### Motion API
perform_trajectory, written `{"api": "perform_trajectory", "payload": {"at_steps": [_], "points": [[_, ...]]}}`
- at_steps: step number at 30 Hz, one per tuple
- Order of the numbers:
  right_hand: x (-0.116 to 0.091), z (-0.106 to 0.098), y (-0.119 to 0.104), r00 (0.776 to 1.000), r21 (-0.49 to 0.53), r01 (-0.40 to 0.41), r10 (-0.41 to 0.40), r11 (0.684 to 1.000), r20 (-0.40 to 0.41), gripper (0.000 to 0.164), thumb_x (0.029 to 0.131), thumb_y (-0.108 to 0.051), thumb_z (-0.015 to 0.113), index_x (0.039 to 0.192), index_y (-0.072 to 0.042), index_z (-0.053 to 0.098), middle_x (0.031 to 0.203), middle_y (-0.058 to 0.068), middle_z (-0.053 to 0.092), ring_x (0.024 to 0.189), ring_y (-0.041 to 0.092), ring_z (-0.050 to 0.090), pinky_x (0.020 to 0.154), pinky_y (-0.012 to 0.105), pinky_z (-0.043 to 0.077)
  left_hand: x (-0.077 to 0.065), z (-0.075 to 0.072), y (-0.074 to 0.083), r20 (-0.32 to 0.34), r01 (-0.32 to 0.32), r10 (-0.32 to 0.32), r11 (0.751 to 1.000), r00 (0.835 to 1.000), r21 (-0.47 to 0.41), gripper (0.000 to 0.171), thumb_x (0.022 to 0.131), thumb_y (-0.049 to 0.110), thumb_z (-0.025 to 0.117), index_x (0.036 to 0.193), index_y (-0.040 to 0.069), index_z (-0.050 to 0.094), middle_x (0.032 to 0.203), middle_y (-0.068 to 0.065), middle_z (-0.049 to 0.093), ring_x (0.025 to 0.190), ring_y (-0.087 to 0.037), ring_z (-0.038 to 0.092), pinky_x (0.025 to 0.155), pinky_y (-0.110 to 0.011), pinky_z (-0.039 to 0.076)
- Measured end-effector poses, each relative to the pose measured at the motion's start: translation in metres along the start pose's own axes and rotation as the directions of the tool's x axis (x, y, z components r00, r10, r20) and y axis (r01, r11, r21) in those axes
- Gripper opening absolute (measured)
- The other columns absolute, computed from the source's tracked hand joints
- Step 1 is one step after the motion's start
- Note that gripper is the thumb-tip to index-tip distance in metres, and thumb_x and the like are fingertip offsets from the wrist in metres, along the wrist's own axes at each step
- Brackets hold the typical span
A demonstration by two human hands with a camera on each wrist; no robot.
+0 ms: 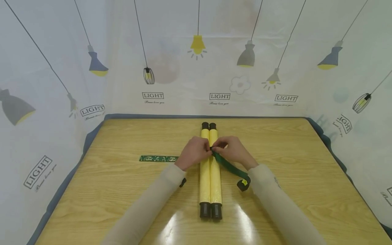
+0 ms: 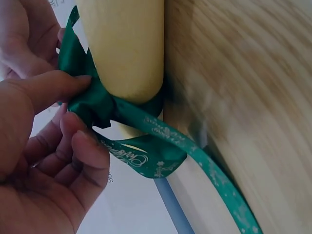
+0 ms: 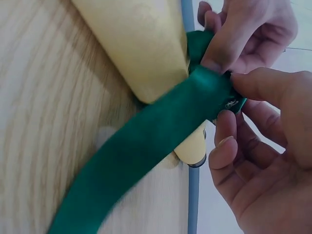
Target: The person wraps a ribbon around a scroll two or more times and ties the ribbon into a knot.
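Observation:
Two yellow tubes (image 1: 205,180) with dark end caps lie side by side on the table, pointing away from me. A green ribbon (image 1: 228,166) with pale printed lettering passes around them and is gathered into a knot or loop on top. My left hand (image 1: 194,152) pinches the gathered ribbon (image 2: 100,100) between thumb and fingers. Opposite it, my right hand (image 1: 234,149) pinches the ribbon (image 3: 141,141) at the same spot, fingertips close to the left ones. One ribbon tail stretches left on the table, the other curves down to the right. The knot's exact form is partly hidden by fingers.
The wood-grain table (image 1: 122,204) has a blue-grey border (image 1: 208,116) at its far edge. White curtains (image 1: 183,78) printed with lamps surround it on three sides. A small black item (image 1: 243,184) with a yellow mark is near the right cuff.

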State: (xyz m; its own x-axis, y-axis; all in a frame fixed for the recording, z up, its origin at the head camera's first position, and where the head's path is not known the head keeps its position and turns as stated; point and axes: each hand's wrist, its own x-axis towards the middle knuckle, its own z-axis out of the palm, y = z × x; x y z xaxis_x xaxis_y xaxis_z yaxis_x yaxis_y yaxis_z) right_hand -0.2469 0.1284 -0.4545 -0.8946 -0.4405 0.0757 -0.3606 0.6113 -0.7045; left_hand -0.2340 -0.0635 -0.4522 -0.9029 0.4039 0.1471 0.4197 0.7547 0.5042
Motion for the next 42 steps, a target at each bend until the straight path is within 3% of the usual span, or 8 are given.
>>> {"api": "perform_trajectory", "payload": {"at_steps": [7, 12, 16, 21, 29, 35, 39, 42], "points": [[-0.004, 0.001, -0.004, 0.998, 0.092, -0.063, 0.063, 0.994, 0.004, 0.014, 0.095, -0.026, 0.066, 0.099, -0.018, 0.077, 0.092, -0.004, 0.07, 0.085, 0.017, 0.06, 0.069, 0.031, 0.052, 0.0, 0.006, 0.004, -0.062, 0.089, -0.09, 0.996, 0.994, -0.012, 0.015, 0.086, 0.014, 0.07, 0.074, 0.012, 0.062, 0.069, 0.002, 0.061, 0.057, -0.01, 0.055, 0.049, -0.02, 0.044], [-0.007, 0.002, -0.002, 0.991, 0.214, -0.13, 0.127, 0.968, 0.03, 0.02, 0.099, -0.027, 0.061, 0.107, -0.015, 0.074, 0.098, 0.001, 0.071, 0.084, 0.022, 0.062, 0.064, 0.028, 0.052, -0.003, 0.008, 0.005, -0.087, 0.119, -0.121, 0.993, 0.989, -0.02, 0.016, 0.089, 0.014, 0.067, 0.077, 0.011, 0.057, 0.069, 0.001, 0.058, 0.054, -0.01, 0.053, 0.046, -0.02, 0.041], [-0.011, 0.002, -0.001, 0.987, 0.291, -0.163, 0.157, 0.943, 0.044, 0.022, 0.099, -0.027, 0.061, 0.11, -0.013, 0.073, 0.099, 0.005, 0.071, 0.074, 0.025, 0.061, 0.057, 0.026, 0.049, -0.003, 0.009, 0.005, -0.108, 0.098, -0.096, 0.995, 0.99, 0.019, 0.017, 0.09, 0.012, 0.067, 0.078, 0.011, 0.056, 0.069, 0.001, 0.056, 0.054, -0.01, 0.052, 0.045, -0.019, 0.041], [-0.014, 0.002, 0.0, 0.979, 0.338, -0.203, 0.199, 0.919, 0.049, 0.022, 0.1, -0.027, 0.06, 0.113, -0.014, 0.072, 0.101, 0.006, 0.07, 0.058, 0.017, 0.051, 0.052, 0.023, 0.043, 0.001, 0.011, 0.005, -0.102, 0.078, -0.07, 0.994, 0.992, 0.076, 0.018, 0.09, 0.012, 0.068, 0.078, 0.012, 0.055, 0.07, 0.002, 0.056, 0.056, -0.009, 0.053, 0.046, -0.018, 0.041], [-0.014, 0.009, 0.002, 0.96, 0.478, -0.266, 0.273, 0.837, 0.057, 0.026, 0.098, -0.02, 0.062, 0.117, -0.004, 0.065, 0.096, 0.011, 0.072, 0.062, 0.016, 0.052, 0.053, 0.022, 0.042, 0.0, 0.014, 0.001, -0.09, 0.077, -0.07, 0.994, 0.993, 0.075, 0.02, 0.091, 0.012, 0.068, 0.077, 0.012, 0.053, 0.07, 0.002, 0.055, 0.057, -0.009, 0.053, 0.046, -0.018, 0.04], [-0.009, 0.013, -0.003, 0.923, 0.467, -0.359, 0.381, 0.808, 0.051, 0.039, 0.094, -0.033, 0.068, 0.117, -0.002, 0.068, 0.088, 0.009, 0.071, 0.069, 0.015, 0.062, 0.058, 0.023, 0.049, -0.002, 0.015, 0.0, -0.103, 0.064, -0.055, 0.995, 0.993, 0.083, 0.02, 0.093, 0.014, 0.066, 0.079, 0.013, 0.052, 0.071, 0.002, 0.054, 0.057, -0.009, 0.051, 0.045, -0.018, 0.039], [-0.007, 0.012, -0.004, 0.898, 0.44, -0.419, 0.435, 0.794, 0.069, 0.043, 0.092, -0.043, 0.068, 0.112, -0.006, 0.072, 0.084, 0.007, 0.069, 0.069, 0.014, 0.062, 0.06, 0.025, 0.051, -0.004, 0.015, 0.0, -0.119, 0.031, -0.024, 0.998, 0.993, 0.063, 0.02, 0.093, 0.013, 0.065, 0.079, 0.013, 0.051, 0.07, 0.001, 0.053, 0.056, -0.009, 0.051, 0.044, -0.019, 0.039], [-0.007, 0.011, -0.004, 0.892, 0.428, -0.432, 0.444, 0.794, 0.077, 0.044, 0.09, -0.047, 0.068, 0.109, -0.007, 0.073, 0.081, 0.007, 0.068, 0.068, 0.014, 0.061, 0.061, 0.026, 0.051, -0.004, 0.016, -0.001, -0.121, 0.009, -0.003, 0.999, 0.993, 0.045, 0.02, 0.094, 0.014, 0.065, 0.079, 0.013, 0.052, 0.07, 0.001, 0.054, 0.056, -0.01, 0.051, 0.045, -0.02, 0.04]]}}
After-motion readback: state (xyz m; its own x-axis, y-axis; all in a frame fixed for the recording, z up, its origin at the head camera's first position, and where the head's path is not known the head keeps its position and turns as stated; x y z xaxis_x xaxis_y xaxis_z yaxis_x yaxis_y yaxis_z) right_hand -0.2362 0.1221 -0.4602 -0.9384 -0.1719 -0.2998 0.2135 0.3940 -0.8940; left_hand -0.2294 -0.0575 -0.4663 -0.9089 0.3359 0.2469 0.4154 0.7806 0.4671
